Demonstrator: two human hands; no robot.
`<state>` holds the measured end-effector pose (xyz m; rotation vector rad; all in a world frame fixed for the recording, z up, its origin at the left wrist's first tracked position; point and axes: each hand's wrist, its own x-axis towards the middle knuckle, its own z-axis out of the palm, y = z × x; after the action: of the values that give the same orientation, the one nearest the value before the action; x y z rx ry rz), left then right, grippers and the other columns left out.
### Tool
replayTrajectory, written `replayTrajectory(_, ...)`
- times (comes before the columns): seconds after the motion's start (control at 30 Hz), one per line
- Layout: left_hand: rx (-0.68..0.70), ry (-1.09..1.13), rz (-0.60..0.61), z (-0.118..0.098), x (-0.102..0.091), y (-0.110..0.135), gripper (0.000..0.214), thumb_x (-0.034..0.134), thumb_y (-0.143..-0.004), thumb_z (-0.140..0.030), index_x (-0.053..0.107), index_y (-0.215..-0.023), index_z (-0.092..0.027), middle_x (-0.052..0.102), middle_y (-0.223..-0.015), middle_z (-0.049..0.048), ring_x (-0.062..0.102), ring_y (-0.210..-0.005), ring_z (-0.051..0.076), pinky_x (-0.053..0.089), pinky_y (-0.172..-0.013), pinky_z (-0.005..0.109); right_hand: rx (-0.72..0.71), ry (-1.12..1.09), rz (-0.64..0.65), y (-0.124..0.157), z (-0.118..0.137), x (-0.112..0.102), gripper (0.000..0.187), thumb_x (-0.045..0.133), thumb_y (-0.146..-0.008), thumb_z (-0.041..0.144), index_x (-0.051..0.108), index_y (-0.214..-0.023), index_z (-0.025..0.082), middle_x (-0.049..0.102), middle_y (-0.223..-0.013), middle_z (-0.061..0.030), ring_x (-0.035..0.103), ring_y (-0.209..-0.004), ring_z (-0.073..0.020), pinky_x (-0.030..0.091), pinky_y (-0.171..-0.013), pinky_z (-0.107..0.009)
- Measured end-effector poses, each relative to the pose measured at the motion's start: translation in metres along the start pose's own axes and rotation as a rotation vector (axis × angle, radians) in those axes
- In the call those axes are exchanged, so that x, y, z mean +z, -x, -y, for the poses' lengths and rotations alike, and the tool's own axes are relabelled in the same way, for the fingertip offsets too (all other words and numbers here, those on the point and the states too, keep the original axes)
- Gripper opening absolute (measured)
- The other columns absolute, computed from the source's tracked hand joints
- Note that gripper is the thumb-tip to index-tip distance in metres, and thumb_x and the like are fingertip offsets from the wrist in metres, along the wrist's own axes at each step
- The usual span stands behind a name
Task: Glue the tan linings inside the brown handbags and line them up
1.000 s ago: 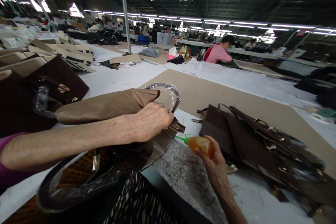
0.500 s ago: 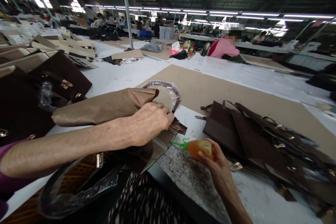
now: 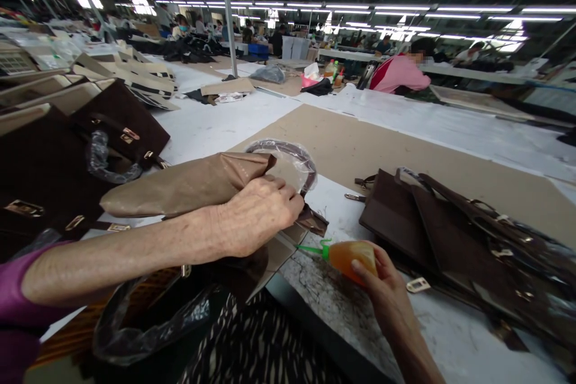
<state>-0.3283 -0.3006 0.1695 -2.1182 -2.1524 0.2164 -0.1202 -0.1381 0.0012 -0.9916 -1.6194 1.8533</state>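
Observation:
Beneath my left hand lies a dark brown handbag with its tan lining pulled out; the fingers are curled closed on the bag near its edge. A plastic-wrapped handle rises just beyond the knuckles. My right hand is wrapped round a squeeze bottle of amber liquid, perhaps glue. Its thin green nozzle points left, with the tip close to the bag's edge; whether they touch I cannot tell. A second plastic-wrapped handle hangs down at the lower left.
Several dark brown bags stand at the left. More flat brown bag pieces with metal fittings are stacked at the right. Brown board covers part of the white worktable. Across it, a person in pink leans over.
The whole view has shifted slightly, so most things appear a little further right. Both hands keep their grips, and the bottle's nozzle stays near the bag's edge.

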Motion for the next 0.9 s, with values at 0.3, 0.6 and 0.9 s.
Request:
replayTrajectory(0.3, 0.061, -0.036, -0.073, -0.001, 0.004, 0.005, 0.021, 0.059, -0.066, -0.004, 0.053, -0.084, -0.013, 0.062, -0.083, 0.0081, 0.056, -0.076, 0.024, 0.042, -0.064, 0.035, 0.082, -0.058, -0.039, 0.007, 0.004, 0.006, 0.052, 0.078, -0.062, 0.047, 0.06, -0.104, 0.022, 0.067, -0.091, -0.0026, 0.062, -0.086, -0.0267, 0.052, -0.072, -0.034)
replayTrajectory(0.6, 0.061, -0.018, -0.037, -0.001, 0.004, 0.003, 0.019, 0.058, -0.07, -0.004, 0.054, -0.087, -0.011, 0.061, -0.085, 0.0095, 0.056, -0.077, 0.024, 0.043, -0.067, 0.036, 0.125, -0.177, 0.014, 0.017, 0.005, 0.012, 0.045, 0.078, -0.065, 0.042, 0.061, -0.103, 0.023, 0.067, -0.093, -0.002, 0.061, -0.084, -0.0241, 0.053, -0.069, -0.032)
replayTrajectory(0.9, 0.066, -0.022, -0.048, 0.0, 0.006, 0.004, 0.018, 0.061, -0.071, -0.009, 0.052, -0.086, -0.014, 0.061, -0.086, 0.0086, 0.056, -0.08, 0.024, 0.043, -0.066, 0.035, 0.158, -0.179, 0.111, 0.032, 0.014, 0.011, 0.047, 0.078, -0.068, 0.041, 0.06, -0.108, 0.026, 0.065, -0.097, -0.0023, 0.06, -0.084, -0.0224, 0.053, -0.068, -0.03)
